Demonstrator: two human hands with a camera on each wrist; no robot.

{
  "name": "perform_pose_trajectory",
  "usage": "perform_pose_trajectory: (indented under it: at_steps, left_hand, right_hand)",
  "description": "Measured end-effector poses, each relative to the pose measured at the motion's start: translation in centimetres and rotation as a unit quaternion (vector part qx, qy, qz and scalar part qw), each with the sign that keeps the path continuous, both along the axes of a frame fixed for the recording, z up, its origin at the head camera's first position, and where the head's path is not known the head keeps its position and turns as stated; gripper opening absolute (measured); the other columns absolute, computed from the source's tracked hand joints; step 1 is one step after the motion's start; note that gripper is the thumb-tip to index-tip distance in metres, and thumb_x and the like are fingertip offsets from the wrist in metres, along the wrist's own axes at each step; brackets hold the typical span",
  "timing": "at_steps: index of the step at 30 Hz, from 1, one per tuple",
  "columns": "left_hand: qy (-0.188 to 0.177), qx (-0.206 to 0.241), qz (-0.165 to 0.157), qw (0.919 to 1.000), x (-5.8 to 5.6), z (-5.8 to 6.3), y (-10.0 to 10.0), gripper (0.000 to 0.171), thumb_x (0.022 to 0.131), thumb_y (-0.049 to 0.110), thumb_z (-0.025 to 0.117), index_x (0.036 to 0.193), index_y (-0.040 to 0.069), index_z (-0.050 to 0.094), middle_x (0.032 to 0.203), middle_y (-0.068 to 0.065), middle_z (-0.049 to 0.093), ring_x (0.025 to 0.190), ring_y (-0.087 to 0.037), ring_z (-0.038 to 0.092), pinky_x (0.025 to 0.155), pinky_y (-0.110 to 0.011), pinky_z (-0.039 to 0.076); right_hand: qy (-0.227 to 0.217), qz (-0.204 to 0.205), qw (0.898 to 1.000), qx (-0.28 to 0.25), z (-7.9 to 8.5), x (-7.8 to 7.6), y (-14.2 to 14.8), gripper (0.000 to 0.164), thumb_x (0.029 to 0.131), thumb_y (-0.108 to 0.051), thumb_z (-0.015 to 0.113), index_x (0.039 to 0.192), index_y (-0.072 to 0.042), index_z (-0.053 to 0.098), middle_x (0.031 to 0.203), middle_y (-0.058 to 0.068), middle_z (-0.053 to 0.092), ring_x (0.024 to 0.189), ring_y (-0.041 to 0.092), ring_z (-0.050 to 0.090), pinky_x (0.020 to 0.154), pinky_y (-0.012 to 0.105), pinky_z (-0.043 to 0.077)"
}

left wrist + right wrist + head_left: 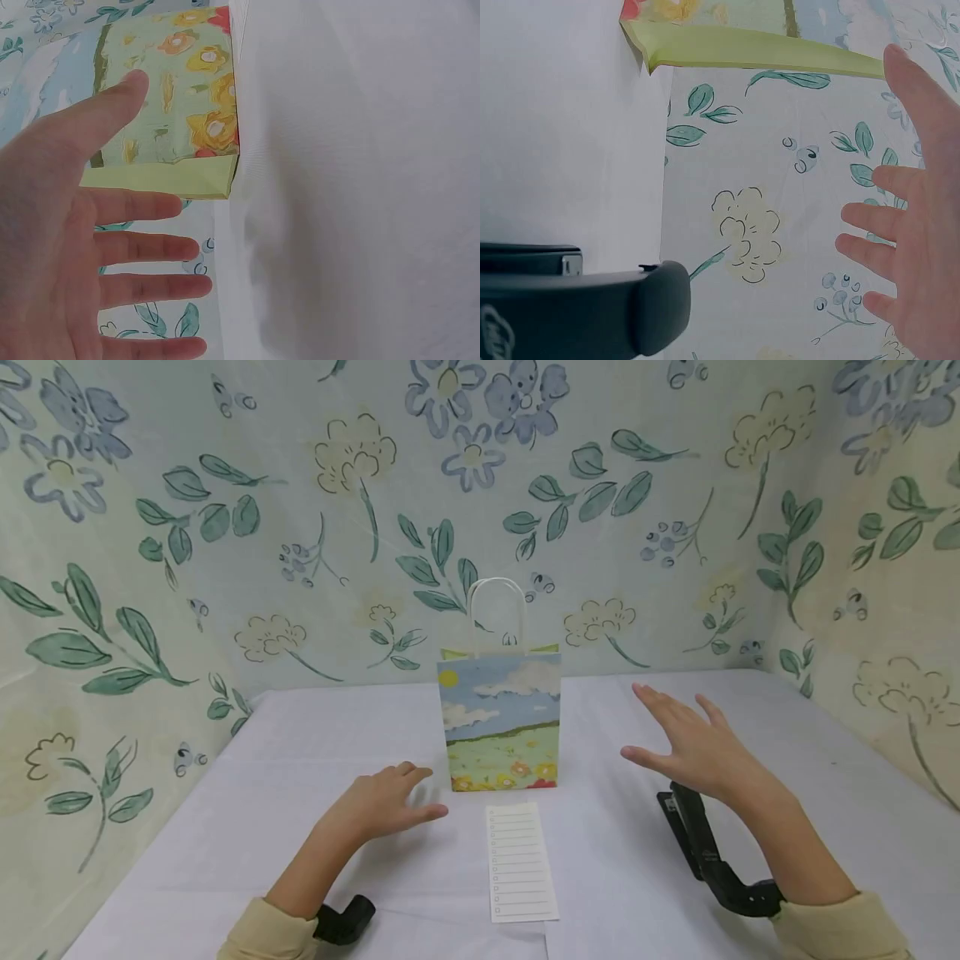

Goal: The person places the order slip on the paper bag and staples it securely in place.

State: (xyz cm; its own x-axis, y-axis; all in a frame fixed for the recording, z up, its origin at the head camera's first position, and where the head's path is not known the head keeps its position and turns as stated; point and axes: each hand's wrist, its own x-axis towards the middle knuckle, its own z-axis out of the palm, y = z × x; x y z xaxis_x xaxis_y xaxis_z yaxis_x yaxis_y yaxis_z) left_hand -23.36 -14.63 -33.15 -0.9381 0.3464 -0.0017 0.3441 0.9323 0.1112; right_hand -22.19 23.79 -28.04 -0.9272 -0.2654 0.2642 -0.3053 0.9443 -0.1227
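A paper gift bag (pixel 501 718) stands upright on the table, printed with sky, clouds and a flowered field; its white handles rise above it. My left hand (pixel 386 802) hovers left of the bag's lower edge, fingers spread and holding nothing. In the left wrist view, the left hand (pixel 67 225) has straight fingers, the thumb in front of the bag (pixel 165 97). Farther right, my right hand (pixel 697 743) is raised with fingers extended, apart from the bag. Below it lies a black stapler (pixel 688 827), seen large in the right wrist view (pixel 577 307).
A narrow white checklist slip (pixel 521 864) lies in front of the bag. A white cloth covers the table (pixel 360 718). Floral sheets (pixel 360 577) hang behind and at both sides. Black wrist mounts (pixel 348 918) sit at the sleeves.
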Motion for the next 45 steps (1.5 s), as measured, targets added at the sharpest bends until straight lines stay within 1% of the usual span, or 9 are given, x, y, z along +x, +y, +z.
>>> perform_pose_trajectory:
  at_steps: [8, 18, 25, 32, 37, 45]
  left_hand:
    - [-0.004, 0.009, -0.002, 0.9999, 0.1, -0.2, 0.4, 0.070, 0.080, 0.066, 0.047, 0.131, 0.017, 0.048, 0.130, -0.007, 0.051, 0.116, -0.027, 0.051, 0.085, -0.049, 0.045]
    - [-0.012, 0.033, -0.013, 0.9993, 0.2, -0.7, 0.9, 0.068, 0.081, 0.065, 0.047, 0.130, 0.018, 0.049, 0.130, -0.006, 0.051, 0.115, -0.027, 0.052, 0.085, -0.050, 0.045]
    - [-0.015, 0.036, -0.022, 0.9990, 0.3, -0.9, 1.3, 0.066, 0.081, 0.063, 0.049, 0.128, 0.016, 0.050, 0.128, -0.008, 0.052, 0.114, -0.027, 0.053, 0.086, -0.051, 0.044]
    - [-0.011, 0.044, -0.027, 0.9986, 0.4, -1.1, 1.7, 0.065, 0.081, 0.064, 0.048, 0.129, 0.020, 0.049, 0.130, -0.004, 0.051, 0.117, -0.026, 0.051, 0.086, -0.051, 0.044]
    - [-0.013, 0.050, -0.029, 0.9982, 0.4, -1.0, 2.1, 0.067, 0.082, 0.063, 0.047, 0.131, 0.018, 0.047, 0.132, -0.005, 0.050, 0.119, -0.026, 0.050, 0.087, -0.052, 0.044]
    - [-0.002, 0.059, -0.028, 0.9979, 0.5, -1.0, 2.4, 0.065, 0.083, 0.062, 0.048, 0.130, 0.017, 0.049, 0.131, -0.006, 0.051, 0.118, -0.025, 0.050, 0.085, -0.051, 0.045]
  right_hand:
    - [0.002, -0.002, 1.000, 0.004, 0.2, -0.1, -0.2, 0.094, 0.080, -0.065, 0.049, 0.146, -0.009, 0.013, 0.148, 0.020, 0.022, 0.134, 0.040, 0.022, 0.107, 0.061, 0.000]
    - [0.009, -0.003, 1.000, 0.007, -0.3, -0.4, -0.6, 0.095, 0.079, -0.066, 0.048, 0.146, -0.008, 0.014, 0.148, 0.020, 0.022, 0.135, 0.039, 0.021, 0.108, 0.060, -0.001]
    - [0.033, -0.004, 0.999, 0.016, -0.5, -0.3, -0.9, 0.092, 0.080, -0.065, 0.049, 0.145, -0.008, 0.018, 0.147, 0.021, 0.026, 0.134, 0.039, 0.023, 0.108, 0.059, 0.001]
    - [0.054, -0.005, 0.998, 0.021, -0.6, -0.3, -1.1, 0.090, 0.080, -0.063, 0.051, 0.145, -0.009, 0.018, 0.146, 0.020, 0.027, 0.134, 0.039, 0.023, 0.109, 0.058, 0.001]
    - [0.067, 0.000, 0.998, 0.020, -0.7, -0.3, -1.2, 0.090, 0.080, -0.062, 0.052, 0.145, -0.009, 0.019, 0.146, 0.020, 0.029, 0.134, 0.038, 0.023, 0.109, 0.058, 0.002]
    - [0.076, 0.004, 0.997, 0.021, -0.9, -0.4, -1.4, 0.088, 0.081, -0.060, 0.052, 0.145, -0.010, 0.019, 0.146, 0.019, 0.029, 0.134, 0.037, 0.023, 0.110, 0.056, 0.000]
